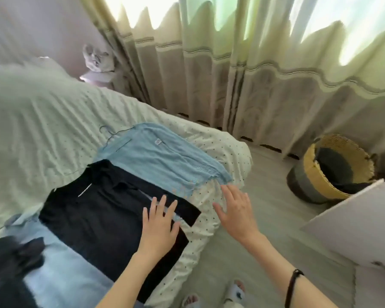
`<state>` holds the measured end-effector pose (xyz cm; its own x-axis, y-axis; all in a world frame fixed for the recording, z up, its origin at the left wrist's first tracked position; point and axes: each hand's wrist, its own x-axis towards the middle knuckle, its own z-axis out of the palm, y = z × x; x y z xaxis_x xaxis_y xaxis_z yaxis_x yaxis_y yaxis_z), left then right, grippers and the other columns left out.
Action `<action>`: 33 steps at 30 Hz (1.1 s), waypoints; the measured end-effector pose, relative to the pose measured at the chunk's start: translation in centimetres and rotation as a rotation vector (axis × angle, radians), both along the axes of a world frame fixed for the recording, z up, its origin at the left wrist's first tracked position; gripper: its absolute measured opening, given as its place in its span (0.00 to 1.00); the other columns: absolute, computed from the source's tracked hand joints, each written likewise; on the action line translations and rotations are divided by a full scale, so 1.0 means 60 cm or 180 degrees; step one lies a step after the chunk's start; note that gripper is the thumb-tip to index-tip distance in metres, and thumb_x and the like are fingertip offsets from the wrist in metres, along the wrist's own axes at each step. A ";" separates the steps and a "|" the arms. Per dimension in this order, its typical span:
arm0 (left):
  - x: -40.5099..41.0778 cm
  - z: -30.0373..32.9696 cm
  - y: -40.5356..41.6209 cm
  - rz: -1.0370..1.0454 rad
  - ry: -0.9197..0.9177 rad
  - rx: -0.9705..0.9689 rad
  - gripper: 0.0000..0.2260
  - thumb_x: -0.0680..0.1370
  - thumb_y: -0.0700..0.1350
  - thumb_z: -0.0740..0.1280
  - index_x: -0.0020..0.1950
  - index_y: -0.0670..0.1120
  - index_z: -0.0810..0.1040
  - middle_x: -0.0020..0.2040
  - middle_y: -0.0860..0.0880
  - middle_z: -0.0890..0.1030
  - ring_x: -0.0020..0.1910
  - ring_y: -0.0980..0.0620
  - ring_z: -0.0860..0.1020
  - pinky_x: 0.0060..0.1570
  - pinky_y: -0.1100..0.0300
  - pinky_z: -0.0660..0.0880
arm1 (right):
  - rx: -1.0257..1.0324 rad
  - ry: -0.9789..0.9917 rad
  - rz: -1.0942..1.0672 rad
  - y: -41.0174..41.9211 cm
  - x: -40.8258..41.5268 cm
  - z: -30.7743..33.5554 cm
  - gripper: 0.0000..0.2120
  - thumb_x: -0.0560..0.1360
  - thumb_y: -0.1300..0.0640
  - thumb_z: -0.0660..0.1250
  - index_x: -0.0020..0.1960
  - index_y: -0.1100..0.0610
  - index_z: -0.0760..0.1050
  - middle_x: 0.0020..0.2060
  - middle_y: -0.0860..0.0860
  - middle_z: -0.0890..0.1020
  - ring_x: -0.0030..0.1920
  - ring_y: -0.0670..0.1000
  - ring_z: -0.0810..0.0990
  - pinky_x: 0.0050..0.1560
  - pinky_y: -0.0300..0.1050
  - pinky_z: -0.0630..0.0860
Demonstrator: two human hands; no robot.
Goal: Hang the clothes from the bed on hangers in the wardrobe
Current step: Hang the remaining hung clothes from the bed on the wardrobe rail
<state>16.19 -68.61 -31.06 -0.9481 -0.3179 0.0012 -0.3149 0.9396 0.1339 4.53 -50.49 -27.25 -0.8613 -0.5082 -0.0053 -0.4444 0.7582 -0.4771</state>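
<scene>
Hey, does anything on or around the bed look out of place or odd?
One thing: the woven basket on the floor by the curtain is tipped toward the bed, dark cloth showing inside. The clothes lie flat on the bed.

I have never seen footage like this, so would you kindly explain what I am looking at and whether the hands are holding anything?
There is no machine: a person wears a camera on the head, looking forward and down at their own bare hands. The left hand lies flat, fingers straight, on a black garment spread on the bed. The right hand hovers open near the bed's edge, holding nothing. Beyond the black garment lies a light blue garment with a wire hanger at its far end. A woven basket stands on the floor by the curtains.
</scene>
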 end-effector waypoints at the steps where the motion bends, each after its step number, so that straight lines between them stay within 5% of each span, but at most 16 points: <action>1: 0.037 -0.001 -0.024 0.0236 -0.0078 0.0035 0.24 0.73 0.54 0.54 0.64 0.47 0.75 0.63 0.40 0.75 0.62 0.37 0.74 0.52 0.39 0.73 | 0.0017 -0.0038 0.0184 -0.033 0.013 -0.007 0.26 0.77 0.49 0.62 0.72 0.58 0.63 0.69 0.56 0.68 0.71 0.56 0.63 0.71 0.54 0.55; 9: 0.302 -0.011 -0.132 0.2251 -0.0408 0.0467 0.25 0.73 0.54 0.53 0.62 0.44 0.77 0.62 0.38 0.76 0.61 0.32 0.73 0.51 0.35 0.72 | 0.0271 -0.0371 0.1817 -0.253 0.139 -0.052 0.27 0.79 0.45 0.55 0.75 0.54 0.55 0.73 0.51 0.60 0.74 0.50 0.55 0.73 0.50 0.51; 14: 0.403 -0.032 -0.099 0.3506 -0.0249 0.0778 0.24 0.78 0.54 0.53 0.73 0.47 0.64 0.74 0.42 0.59 0.74 0.39 0.54 0.68 0.40 0.55 | 0.0471 -0.0465 0.2648 -0.332 0.192 -0.064 0.27 0.80 0.45 0.53 0.75 0.53 0.53 0.74 0.50 0.58 0.75 0.49 0.52 0.74 0.49 0.48; 18: 0.442 -0.038 -0.068 0.4081 -0.0154 0.0969 0.24 0.80 0.50 0.59 0.75 0.48 0.60 0.76 0.43 0.55 0.75 0.41 0.49 0.70 0.42 0.51 | 0.0573 -0.0489 0.3175 -0.384 0.215 -0.069 0.27 0.80 0.44 0.53 0.75 0.52 0.54 0.74 0.49 0.59 0.75 0.49 0.52 0.74 0.49 0.48; 26: 0.518 -0.072 -0.074 0.4551 -0.0326 0.1415 0.23 0.81 0.50 0.56 0.75 0.50 0.56 0.77 0.46 0.51 0.75 0.43 0.45 0.71 0.46 0.47 | 0.0978 -0.0465 0.3774 -0.488 0.312 -0.103 0.27 0.80 0.44 0.54 0.75 0.53 0.54 0.74 0.50 0.60 0.74 0.51 0.55 0.74 0.50 0.50; 33: 0.630 -0.164 -0.224 0.4365 -0.0677 0.1889 0.23 0.82 0.51 0.53 0.76 0.52 0.52 0.77 0.48 0.49 0.75 0.46 0.44 0.72 0.47 0.47 | 0.1197 -0.0289 0.3782 -0.630 0.410 -0.176 0.26 0.79 0.46 0.57 0.73 0.56 0.58 0.68 0.52 0.68 0.69 0.53 0.66 0.70 0.50 0.61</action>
<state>54.00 -82.05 -40.92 0.1092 -0.8366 -0.5368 -0.9400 -0.2626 0.2180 29.13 -88.31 -37.81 0.1402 -0.9247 -0.3540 -0.9238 0.0066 -0.3829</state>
